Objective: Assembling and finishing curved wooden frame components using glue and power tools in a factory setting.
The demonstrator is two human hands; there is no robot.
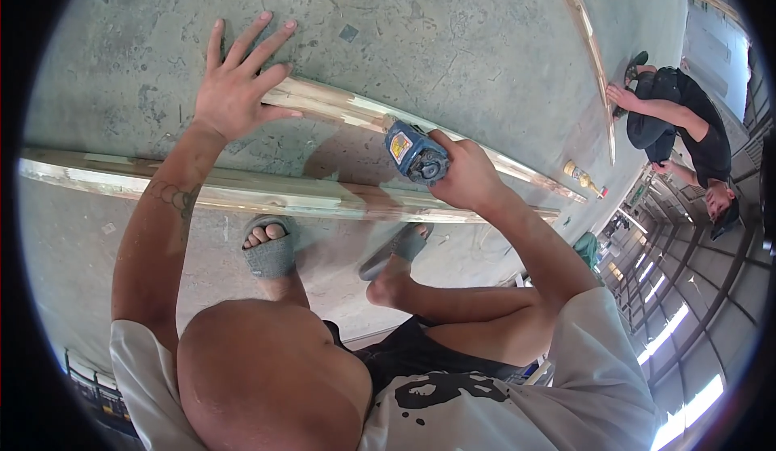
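My left hand [234,91] lies with fingers spread at the left end of a wooden strip [331,100]. Its palm and thumb side press on the strip's end. My right hand [469,174] is closed around a blue and black hand-held power tool [415,156] with a yellow label. The tool's front end meets the strip, and its exact kind is not clear from this angle. Nearer to me, a second, longer wooden strip [267,192] runs across under my left forearm and in front of my sandalled feet [271,249].
A co-worker [683,111] in dark clothes crouches at the right, one hand on another long wooden strip [584,35]. A yellowish bottle [578,173] lies near the right end of my strip. The concrete floor [388,23] is scuffed and stained.
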